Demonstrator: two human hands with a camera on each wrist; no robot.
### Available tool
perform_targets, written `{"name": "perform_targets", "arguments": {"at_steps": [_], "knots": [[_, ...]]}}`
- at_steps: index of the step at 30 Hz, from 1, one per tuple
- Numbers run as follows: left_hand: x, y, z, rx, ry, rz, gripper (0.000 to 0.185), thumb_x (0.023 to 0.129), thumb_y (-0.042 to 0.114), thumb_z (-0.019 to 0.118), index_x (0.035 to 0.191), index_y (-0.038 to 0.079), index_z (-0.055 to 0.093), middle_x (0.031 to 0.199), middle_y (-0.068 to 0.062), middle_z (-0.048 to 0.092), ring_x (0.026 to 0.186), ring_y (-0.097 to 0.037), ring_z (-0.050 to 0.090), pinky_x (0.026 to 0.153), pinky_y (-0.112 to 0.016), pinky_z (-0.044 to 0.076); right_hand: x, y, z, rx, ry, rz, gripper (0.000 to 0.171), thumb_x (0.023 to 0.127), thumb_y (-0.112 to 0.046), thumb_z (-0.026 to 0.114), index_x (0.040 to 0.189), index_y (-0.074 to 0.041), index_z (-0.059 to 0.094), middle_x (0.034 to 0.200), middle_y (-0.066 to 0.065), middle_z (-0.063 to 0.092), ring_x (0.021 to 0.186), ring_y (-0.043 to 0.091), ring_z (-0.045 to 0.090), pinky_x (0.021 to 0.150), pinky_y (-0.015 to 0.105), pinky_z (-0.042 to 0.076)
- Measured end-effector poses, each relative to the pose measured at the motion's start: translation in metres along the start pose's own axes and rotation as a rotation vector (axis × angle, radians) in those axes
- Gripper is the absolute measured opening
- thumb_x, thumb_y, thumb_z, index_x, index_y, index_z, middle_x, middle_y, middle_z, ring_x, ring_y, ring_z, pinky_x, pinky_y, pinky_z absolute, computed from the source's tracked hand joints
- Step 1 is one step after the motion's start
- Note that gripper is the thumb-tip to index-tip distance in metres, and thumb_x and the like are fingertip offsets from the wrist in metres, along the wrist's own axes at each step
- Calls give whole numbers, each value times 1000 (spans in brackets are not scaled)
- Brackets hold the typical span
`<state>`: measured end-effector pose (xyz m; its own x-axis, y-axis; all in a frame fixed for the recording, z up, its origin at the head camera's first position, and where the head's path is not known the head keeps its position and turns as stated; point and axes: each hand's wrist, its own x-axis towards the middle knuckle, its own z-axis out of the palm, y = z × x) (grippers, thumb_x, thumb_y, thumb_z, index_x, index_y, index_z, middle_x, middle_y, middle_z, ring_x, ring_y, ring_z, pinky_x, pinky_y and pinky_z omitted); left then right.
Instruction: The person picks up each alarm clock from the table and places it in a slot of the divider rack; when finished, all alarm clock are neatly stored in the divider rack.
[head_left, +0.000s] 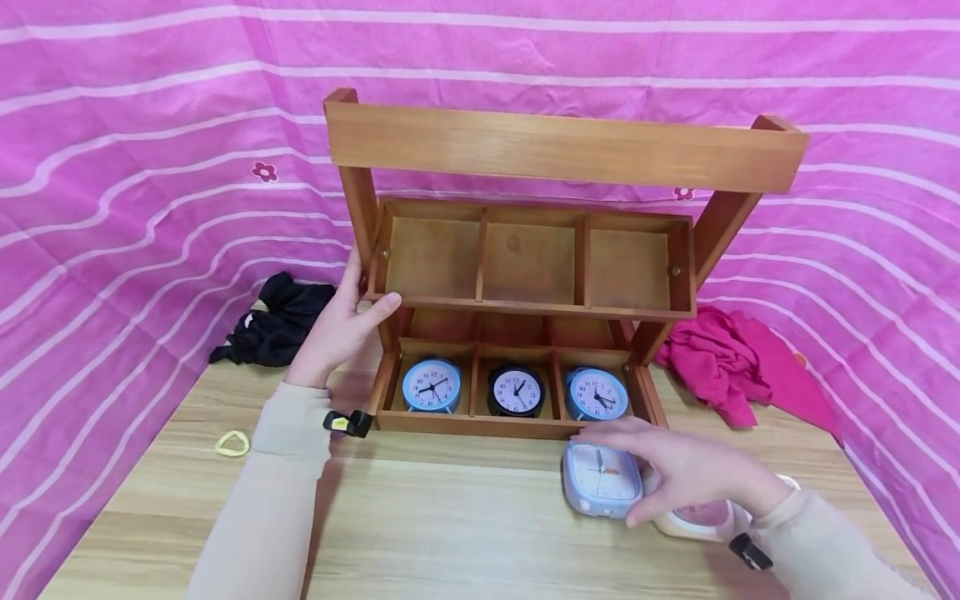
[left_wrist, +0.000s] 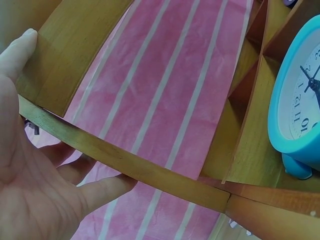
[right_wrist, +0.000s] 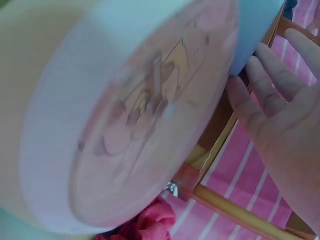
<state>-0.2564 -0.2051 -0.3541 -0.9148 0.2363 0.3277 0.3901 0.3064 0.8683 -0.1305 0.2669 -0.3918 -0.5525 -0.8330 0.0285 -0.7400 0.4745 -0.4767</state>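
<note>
A brown wooden two-tier rack [head_left: 566, 150] stands ahead of me. My left hand [head_left: 348, 321] grips its left side, thumb over the upper tray's edge, fingers behind the upright in the left wrist view. The lower tray holds a light-blue alarm clock [head_left: 432, 386], a black one [head_left: 516, 392] and another light-blue one [head_left: 597, 394]. In front of it is a lavender-blue squarish clock [head_left: 602, 479]. My right hand [head_left: 686, 467] arches over this clock's right side, fairly straight fingers at its upper edge, thumb near the lower right corner.
A cream-and-pink clock [head_left: 701, 518] sits partly hidden beneath my right wrist. Black cloth [head_left: 281, 321] lies left of the rack, magenta cloth [head_left: 723, 358] right of it. A small yellow ring [head_left: 232, 443] is on the table's left. Pink striped fabric [head_left: 150, 167] hangs all round.
</note>
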Motion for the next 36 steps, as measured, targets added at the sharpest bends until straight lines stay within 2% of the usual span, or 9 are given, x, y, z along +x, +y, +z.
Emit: {"name": "perform_targets", "arguments": {"at_steps": [8, 13, 17, 28, 36], "knots": [[-1, 0, 0, 13, 5, -4, 93, 101, 34, 70, 164, 53, 4, 174, 3, 15, 157, -35, 24, 120, -70, 23, 5, -13, 12, -97, 1, 46, 75, 86, -46, 85, 152, -28, 54, 155, 8, 48, 139, 32, 46, 103, 52, 50], [-1, 0, 0, 7, 4, -5, 93, 101, 34, 70, 164, 53, 4, 174, 4, 14, 157, -35, 23, 120, -68, 24, 7, -18, 16, -41, -22, 87, 77, 82, -38, 89, 150, -32, 55, 154, 10, 48, 136, 31, 50, 100, 41, 53], [-1, -1, 0, 9, 7, -3, 93, 101, 34, 70, 164, 53, 4, 174, 4, 14, 157, -35, 24, 120, -68, 23, 9, -19, 19, -24, -35, 111, 79, 78, -32, 90, 149, -37, 55, 152, 9, 49, 133, 28, 51, 97, 37, 54], [-1, 0, 3, 11, 3, -3, 95, 101, 33, 70, 164, 52, 1, 174, 5, 14, 157, -32, 22, 118, -69, 28, 9, -14, 24, -106, 35, -2, 84, 71, -31, 93, 147, -36, 58, 146, 5, 54, 129, 24, 53, 95, 39, 54], [0, 1, 2, 21, 3, 2, 94, 101, 33, 69, 164, 51, 2, 174, 6, 14, 157, -30, 23, 122, -66, 24, 15, -16, 17, -155, 71, 17, 88, 65, -31, 96, 144, -41, 58, 148, 5, 52, 131, 26, 53, 94, 48, 55]]}}
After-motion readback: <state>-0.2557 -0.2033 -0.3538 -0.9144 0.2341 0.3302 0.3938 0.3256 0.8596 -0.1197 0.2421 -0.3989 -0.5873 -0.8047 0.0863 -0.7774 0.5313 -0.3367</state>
